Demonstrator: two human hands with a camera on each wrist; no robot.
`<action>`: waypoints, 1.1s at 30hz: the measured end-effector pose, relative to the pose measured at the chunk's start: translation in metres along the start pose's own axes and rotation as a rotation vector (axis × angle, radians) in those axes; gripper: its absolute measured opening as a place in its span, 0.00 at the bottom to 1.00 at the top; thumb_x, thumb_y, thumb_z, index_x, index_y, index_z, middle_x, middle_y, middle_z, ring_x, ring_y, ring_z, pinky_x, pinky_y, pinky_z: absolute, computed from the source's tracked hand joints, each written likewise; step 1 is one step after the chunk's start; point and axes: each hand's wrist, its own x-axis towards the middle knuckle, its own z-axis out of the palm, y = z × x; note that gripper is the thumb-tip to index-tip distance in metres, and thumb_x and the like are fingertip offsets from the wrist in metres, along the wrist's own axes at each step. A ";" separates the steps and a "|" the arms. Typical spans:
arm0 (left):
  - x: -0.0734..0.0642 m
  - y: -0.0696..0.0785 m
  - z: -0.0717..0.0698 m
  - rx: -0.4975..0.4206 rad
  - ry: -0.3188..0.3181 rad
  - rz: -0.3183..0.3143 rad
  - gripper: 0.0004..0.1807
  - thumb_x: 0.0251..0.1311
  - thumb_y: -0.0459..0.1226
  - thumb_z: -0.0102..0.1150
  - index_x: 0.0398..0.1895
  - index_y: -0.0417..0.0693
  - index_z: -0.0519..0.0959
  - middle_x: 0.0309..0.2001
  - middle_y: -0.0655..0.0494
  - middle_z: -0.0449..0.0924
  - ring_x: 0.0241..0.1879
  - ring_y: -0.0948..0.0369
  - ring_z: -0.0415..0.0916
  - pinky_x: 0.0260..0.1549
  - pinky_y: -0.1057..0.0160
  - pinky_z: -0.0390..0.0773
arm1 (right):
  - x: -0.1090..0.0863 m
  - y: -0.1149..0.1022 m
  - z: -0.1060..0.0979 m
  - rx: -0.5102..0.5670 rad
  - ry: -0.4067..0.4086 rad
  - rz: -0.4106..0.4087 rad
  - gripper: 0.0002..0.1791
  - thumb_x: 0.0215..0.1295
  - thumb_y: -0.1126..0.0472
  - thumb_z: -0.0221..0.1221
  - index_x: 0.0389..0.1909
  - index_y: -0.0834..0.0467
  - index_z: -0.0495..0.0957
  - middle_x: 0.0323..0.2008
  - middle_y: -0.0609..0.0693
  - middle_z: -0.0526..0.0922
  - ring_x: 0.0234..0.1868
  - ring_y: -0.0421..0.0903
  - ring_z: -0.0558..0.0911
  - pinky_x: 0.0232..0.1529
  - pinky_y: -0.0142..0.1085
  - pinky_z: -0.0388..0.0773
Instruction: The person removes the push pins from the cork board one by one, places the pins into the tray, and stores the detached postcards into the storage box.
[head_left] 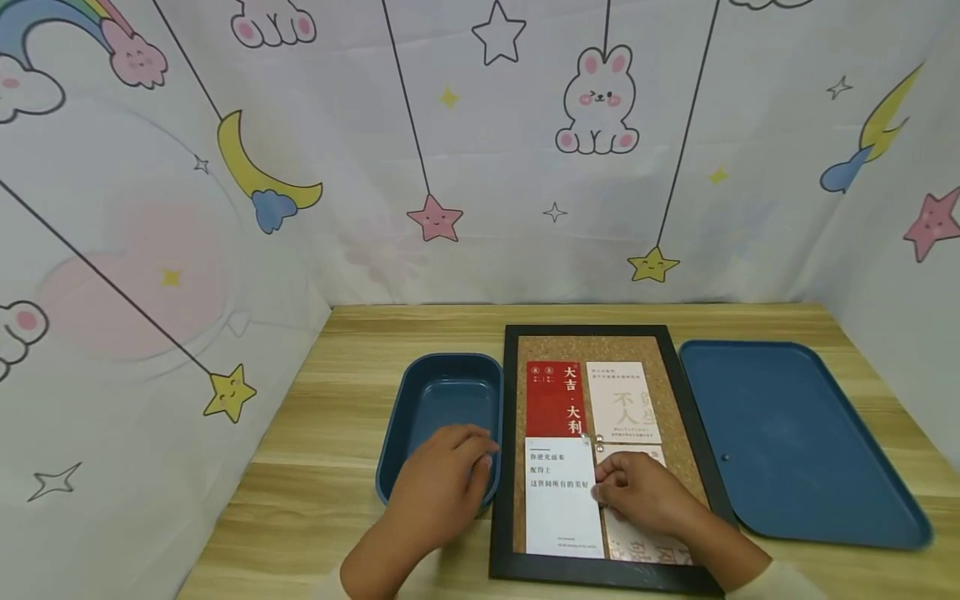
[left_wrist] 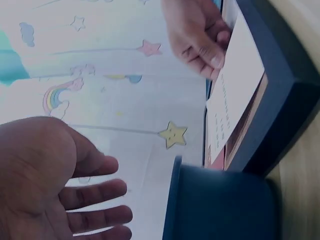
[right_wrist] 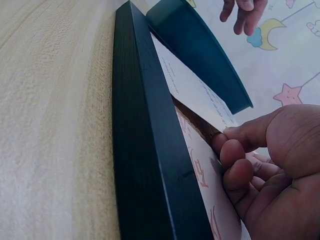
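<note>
The cork board (head_left: 592, 346) carries the work, and the step in hand looks to be the handling of the white card (head_left: 562, 517) on its lower left. The right hand (head_left: 645, 492), over the board's lower right, pinches that card's inner edge between thumb and finger, and in the right wrist view this edge stands up off the cork. The left hand (head_left: 446, 471) hangs over the blue bin (head_left: 457, 404) just left of the board, fingers loosely spread and holding nothing.

Round the card, the red card (head_left: 551, 400) lies at the board's upper left, the cream card (head_left: 618, 392) at its upper right and the pink card (head_left: 637, 550) at its lower right. Silvery pins (head_left: 599, 448) cluster near the board's middle (whether one runs through the white card's corner, I cannot tell).

Whether the card is being laid or lifted is unclear; either way, the next move probably calls for a light, flat pull or press at that edge, minding the pins, with the left hand free to steady the card's outer side
</note>
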 end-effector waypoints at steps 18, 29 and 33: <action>-0.013 -0.043 -0.010 0.134 0.125 -0.323 0.10 0.61 0.28 0.66 0.46 0.39 0.86 0.51 0.38 0.82 0.52 0.39 0.78 0.48 0.41 0.79 | -0.002 0.001 -0.002 0.020 -0.018 -0.013 0.07 0.66 0.65 0.65 0.40 0.63 0.79 0.22 0.49 0.81 0.22 0.45 0.77 0.22 0.36 0.71; -0.020 -0.057 -0.013 0.165 -0.016 -0.600 0.16 0.65 0.26 0.57 0.56 0.33 0.80 0.50 0.34 0.81 0.48 0.36 0.79 0.40 0.37 0.80 | -0.001 0.001 -0.003 0.029 -0.032 -0.022 0.06 0.67 0.66 0.64 0.40 0.63 0.79 0.21 0.49 0.80 0.21 0.44 0.76 0.22 0.35 0.71; -0.020 -0.064 -0.011 0.135 -0.078 -0.657 0.18 0.66 0.26 0.54 0.59 0.33 0.78 0.48 0.34 0.81 0.46 0.37 0.80 0.42 0.38 0.80 | -0.001 0.002 -0.003 0.034 -0.033 -0.025 0.06 0.67 0.65 0.64 0.40 0.63 0.79 0.20 0.49 0.80 0.21 0.44 0.76 0.22 0.35 0.71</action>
